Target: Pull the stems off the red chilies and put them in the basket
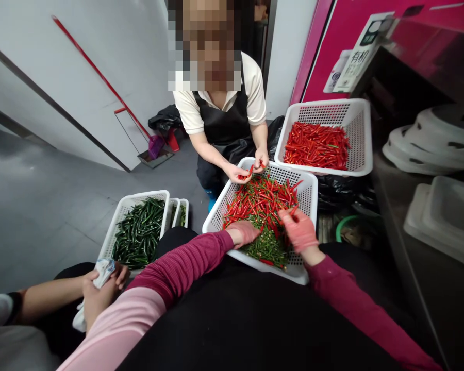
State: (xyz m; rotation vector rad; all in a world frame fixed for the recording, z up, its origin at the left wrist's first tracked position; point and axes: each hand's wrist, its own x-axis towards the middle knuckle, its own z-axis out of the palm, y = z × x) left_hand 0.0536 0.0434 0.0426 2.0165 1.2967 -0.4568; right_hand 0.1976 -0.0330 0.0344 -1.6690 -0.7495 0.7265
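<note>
Around me is what looks like a commercial kitchen's back room: white perforated baskets point(313, 198) hold heaps of chillies point(317, 146), a co-worker point(257, 87) wears a black apron point(226, 121), and pale containers point(441, 221) crowd a dark counter point(396, 206).

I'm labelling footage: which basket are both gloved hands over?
The middle basket: left hand and right hand are over its red chilies and green stems. The upper-right basket of red chilies and left basket of dark green peppers lie under neither.

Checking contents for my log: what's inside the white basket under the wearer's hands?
The basket holds red chilies, with what look like green stems on the near side. They hide most of its bottom; anything underneath can't be seen.
</note>
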